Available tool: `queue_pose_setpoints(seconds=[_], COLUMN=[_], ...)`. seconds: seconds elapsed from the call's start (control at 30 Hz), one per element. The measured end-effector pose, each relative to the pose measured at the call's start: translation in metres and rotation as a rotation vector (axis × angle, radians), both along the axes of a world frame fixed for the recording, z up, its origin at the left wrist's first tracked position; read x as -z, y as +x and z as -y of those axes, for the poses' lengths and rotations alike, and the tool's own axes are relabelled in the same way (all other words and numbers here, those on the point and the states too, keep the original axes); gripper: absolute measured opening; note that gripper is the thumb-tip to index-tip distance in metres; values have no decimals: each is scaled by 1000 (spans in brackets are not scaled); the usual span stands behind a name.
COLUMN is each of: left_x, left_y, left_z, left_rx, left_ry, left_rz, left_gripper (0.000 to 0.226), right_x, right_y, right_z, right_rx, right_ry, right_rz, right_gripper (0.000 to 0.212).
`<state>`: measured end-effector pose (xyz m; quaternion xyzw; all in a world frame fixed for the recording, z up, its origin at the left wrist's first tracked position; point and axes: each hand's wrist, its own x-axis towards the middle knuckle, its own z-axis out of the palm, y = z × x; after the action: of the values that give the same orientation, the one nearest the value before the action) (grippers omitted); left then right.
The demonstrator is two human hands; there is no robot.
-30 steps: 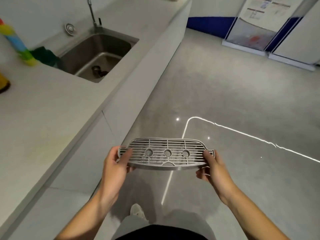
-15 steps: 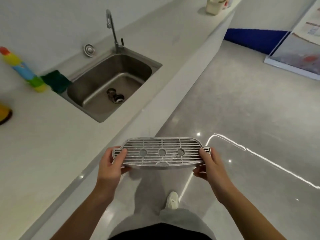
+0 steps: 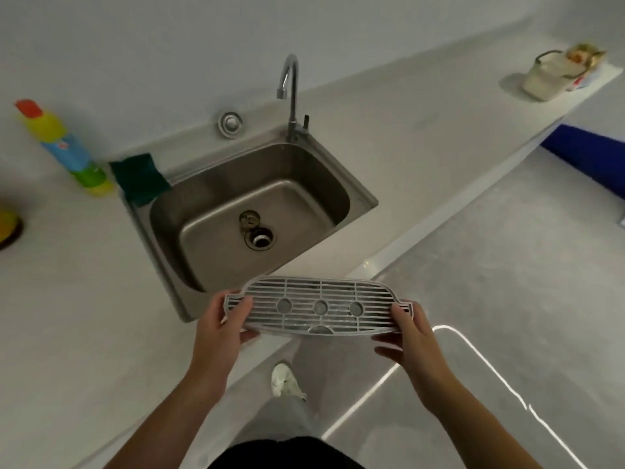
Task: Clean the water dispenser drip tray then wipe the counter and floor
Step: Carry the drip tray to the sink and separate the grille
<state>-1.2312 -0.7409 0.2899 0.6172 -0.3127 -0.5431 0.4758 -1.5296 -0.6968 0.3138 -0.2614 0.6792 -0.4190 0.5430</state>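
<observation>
A grey slotted drip tray [image 3: 319,306] with three round holes is held level between both hands, just in front of the sink's near corner. My left hand [image 3: 221,328] grips its left end, thumb on top. My right hand [image 3: 407,333] grips its right end, thumb on top and fingers underneath. The steel sink [image 3: 351,184] lies directly beyond the tray, set into the pale counter [image 3: 67,316], with a curved tap [image 3: 290,86] at its back edge.
A green sponge [image 3: 140,179] lies at the sink's left rim, next to a colourful detergent bottle [image 3: 64,147]. A yellow object [image 3: 8,228] sits at the left edge. A cup [image 3: 548,76] stands far right on the counter. Grey floor [image 3: 507,265] stretches to the right.
I have walked closer to the sink and turned toward it; the sink now sits right beyond the tray. Both hands keep the same hold on the tray's ends.
</observation>
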Motion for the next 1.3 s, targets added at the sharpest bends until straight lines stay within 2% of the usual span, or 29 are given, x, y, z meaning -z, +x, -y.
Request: queue_pose_setpoints(seconds=[0.37,0.57,0.63,0.7,0.77,0.87,0.97,1.07,1.13,1.2,1.23,1.3], left_x=[2,1,-1,-5,-8,-9,-11,-20,-24,-23,-21,-18], left_y=[-37,-64,-77,-90,-104,-123,-137,-135,-129,-122,-118,-111], left_z=[129,178,187,194,201,209,217,232,241,246,247,250], left_rx=[-184,-456,-582,-657,-728,-768,-733,-835,-885,-907,-909,-911], left_ry=[94,94,62,22,-27,-86,-168,-166,-155,-150,-146,-143], left_rz=[-71,-108,-182,-278,-428,-603,-641,-564,-506,-490,-489,-497], left_gripper=[14,21,27,43,53,55,55,57,57,59,60,61], right_x=[-6,7,7,8,6,3,5,8,7,5,4,-3], right_y=[-45,-64,-67,-67,-66,-60,-53,-44,-38,-32,-30,-22], right_z=[205,309,340,367,391,423,442,451,455,460,463,467], right_rx=[-135,-351,-421,-485,-543,-596,-618,-658,-736,-822,-867,-924], right_ry=[42,8,6,0,-10,1,38,106,155,85,-38,-408], right_rz=[171,221,258,268,260,268,317,331,245,0,-193,-595], right_gripper=[24,23,20,17,15,12,13,13,13,15,24,39])
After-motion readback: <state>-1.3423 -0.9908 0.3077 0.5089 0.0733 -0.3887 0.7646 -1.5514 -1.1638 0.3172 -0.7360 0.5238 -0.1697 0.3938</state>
